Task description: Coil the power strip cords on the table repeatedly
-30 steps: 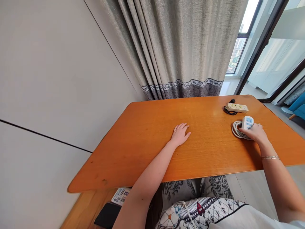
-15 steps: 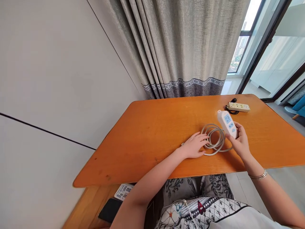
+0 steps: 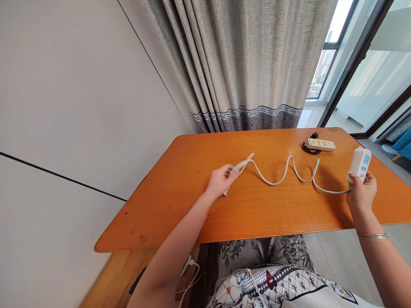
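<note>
Left hand (image 3: pixel 220 182) pinches the plug end, right hand (image 3: pixel 362 192) clasps the white plastic power strip (image 3: pixel 359 164); its wavy white cable (image 3: pixel 289 173) stretches across the orange wooden bench (image 3: pixel 257 214). Uncoiling looks underway; next likely needs pulling taut.

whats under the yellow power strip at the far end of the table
A coiled black cord pokes out beneath the yellowish power strip on the orange wooden table; the rest is covered.

The table (image 3: pixel 257 214) is glossy orange wood. The power strip (image 3: pixel 359 164) is white with blue sockets, its cord (image 3: pixel 282 177) pale grey. The far strip (image 3: pixel 321 144) is cream. The curtain (image 3: pixel 244 64) is grey-beige with a dark patterned hem.
</note>
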`<state>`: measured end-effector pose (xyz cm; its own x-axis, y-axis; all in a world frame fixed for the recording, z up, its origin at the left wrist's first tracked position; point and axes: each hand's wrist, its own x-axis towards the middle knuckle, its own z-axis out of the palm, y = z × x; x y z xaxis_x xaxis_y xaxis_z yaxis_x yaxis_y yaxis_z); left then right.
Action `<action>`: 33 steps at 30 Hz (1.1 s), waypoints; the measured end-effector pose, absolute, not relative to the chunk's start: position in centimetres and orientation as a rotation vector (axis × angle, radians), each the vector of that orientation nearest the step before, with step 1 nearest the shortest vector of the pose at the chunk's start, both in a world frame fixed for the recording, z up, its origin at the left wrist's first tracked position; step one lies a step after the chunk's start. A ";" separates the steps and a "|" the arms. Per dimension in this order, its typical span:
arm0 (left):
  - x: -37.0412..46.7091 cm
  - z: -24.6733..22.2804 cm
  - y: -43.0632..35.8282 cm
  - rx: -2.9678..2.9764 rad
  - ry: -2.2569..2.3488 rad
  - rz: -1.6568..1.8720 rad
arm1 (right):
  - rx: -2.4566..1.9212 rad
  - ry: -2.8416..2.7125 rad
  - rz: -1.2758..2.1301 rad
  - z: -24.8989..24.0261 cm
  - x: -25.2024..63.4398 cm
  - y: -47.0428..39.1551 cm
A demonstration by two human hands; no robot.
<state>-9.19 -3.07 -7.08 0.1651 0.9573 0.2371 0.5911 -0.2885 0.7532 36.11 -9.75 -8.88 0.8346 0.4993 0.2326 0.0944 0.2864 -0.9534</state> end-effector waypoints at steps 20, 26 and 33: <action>-13.8 -4.4 2.0 1.917 1.922 2.001 | -1.294 -0.275 0.367 -11.1 39.7 -5.7; 0.5 -5.5 -2.2 2.606 1.420 0.934 | -1.337 -0.282 0.337 -12.2 40.3 -4.3; 3.5 -7.5 -6.3 2.692 1.515 0.277 | -1.481 -0.270 0.314 -12.1 41.5 -4.7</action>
<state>3.47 -6.25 -7.49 0.5073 0.8511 0.1356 0.8439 -0.5224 0.1221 41.51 -4.70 -12.13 0.9299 0.3676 -0.0141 -0.0400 0.0628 -0.9972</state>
